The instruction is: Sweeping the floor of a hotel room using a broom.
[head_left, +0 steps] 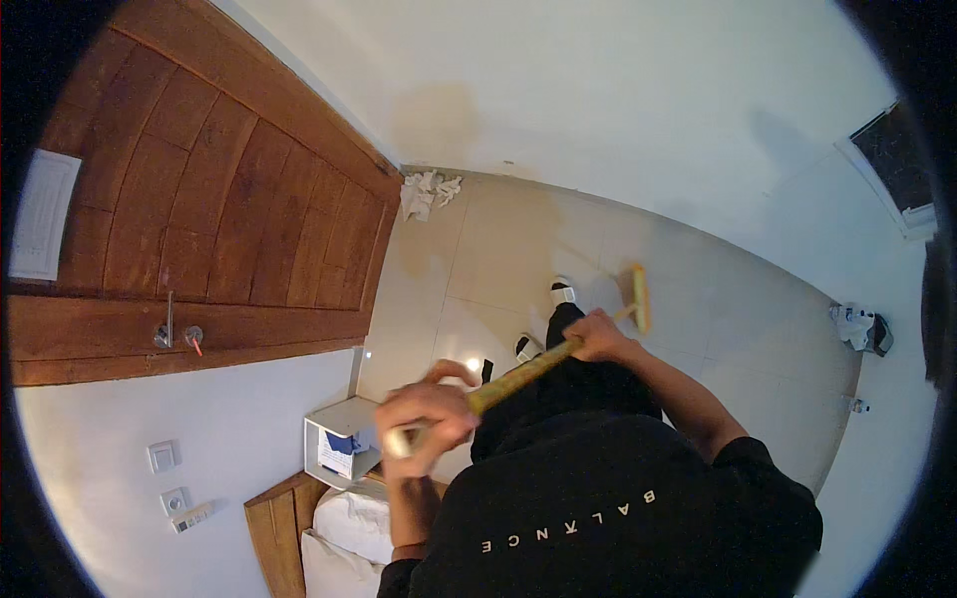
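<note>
A long-handled broom (528, 376) with a yellow patterned handle slants across in front of my body. Close to its pale top end, my left hand (431, 407) is closed around the handle, slightly blurred, with one finger raised off it. Farther down, my right hand (598, 337) wraps round the same handle. The yellow bar-shaped broom head (639, 299) is at the tiled floor (508, 234), just beyond my right hand and to the right of my feet. Whether it carries bristles or a blade I cannot make out.
A brown wooden door (229, 189) stands at the left. Crumpled white paper or cloth (429, 192) lies in the far corner beside it. A small shelf (339, 444) and white pillows (354, 528) are at the lower left. Bags (859, 329) rest by the right wall.
</note>
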The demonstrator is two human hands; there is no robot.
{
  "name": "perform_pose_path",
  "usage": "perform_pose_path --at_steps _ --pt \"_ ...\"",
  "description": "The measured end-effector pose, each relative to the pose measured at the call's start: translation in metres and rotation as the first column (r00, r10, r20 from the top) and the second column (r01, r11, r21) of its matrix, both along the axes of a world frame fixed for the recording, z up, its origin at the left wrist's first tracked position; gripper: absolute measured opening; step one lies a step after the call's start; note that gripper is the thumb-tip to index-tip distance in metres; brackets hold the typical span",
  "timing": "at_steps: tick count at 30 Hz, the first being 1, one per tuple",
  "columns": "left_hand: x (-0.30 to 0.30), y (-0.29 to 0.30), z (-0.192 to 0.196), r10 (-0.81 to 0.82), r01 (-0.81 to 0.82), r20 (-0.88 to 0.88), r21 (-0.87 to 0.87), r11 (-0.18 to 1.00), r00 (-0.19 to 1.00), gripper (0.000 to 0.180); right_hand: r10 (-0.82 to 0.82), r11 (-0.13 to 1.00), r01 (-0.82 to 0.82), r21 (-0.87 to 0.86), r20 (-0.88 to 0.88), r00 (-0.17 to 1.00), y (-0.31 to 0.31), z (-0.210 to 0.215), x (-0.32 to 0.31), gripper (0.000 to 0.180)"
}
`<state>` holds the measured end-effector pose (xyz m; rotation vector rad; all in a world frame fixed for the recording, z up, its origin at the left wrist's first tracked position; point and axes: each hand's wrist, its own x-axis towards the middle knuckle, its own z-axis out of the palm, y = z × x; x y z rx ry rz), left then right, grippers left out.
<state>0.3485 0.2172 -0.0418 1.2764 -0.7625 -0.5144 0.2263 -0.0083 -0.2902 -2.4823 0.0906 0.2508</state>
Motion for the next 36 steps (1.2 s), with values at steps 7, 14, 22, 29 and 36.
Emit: perform_pose_path --at_steps 7,14,22,29,36 --pt "-0.008 0.004 0.015 -0.048 0.061 0.207 -0.056 0.997 0.977 0.016 -0.024 0.991 0.003 0.134 0.154 0.988 0.03 -0.027 0.02 0.014" --pt "-0.036 -0.026 0.051 -0.199 0.261 0.537 -0.042 0.964 0.82 0.023 -0.207 0.957 0.101 0.271 0.399 0.893 0.026 -0.004 0.083 0.012" --pt "-0.076 -0.016 0.058 -0.283 0.453 0.414 -0.402 0.796 0.865 0.01 -0.316 0.94 0.25 0.231 0.322 0.892 0.021 0.048 -0.082 0.018" --pt "-0.22 -0.062 -0.024 -0.575 0.564 -0.106 -0.116 0.817 0.811 0.008 -0.624 0.755 0.591 0.282 0.033 0.781 0.049 0.014 -0.317 0.017" --pt "-0.282 -0.064 0.025 -0.551 0.577 0.198 -0.106 0.81 0.81 0.011 -0.614 0.771 0.49 0.407 0.269 0.742 0.07 0.016 -0.325 0.016"
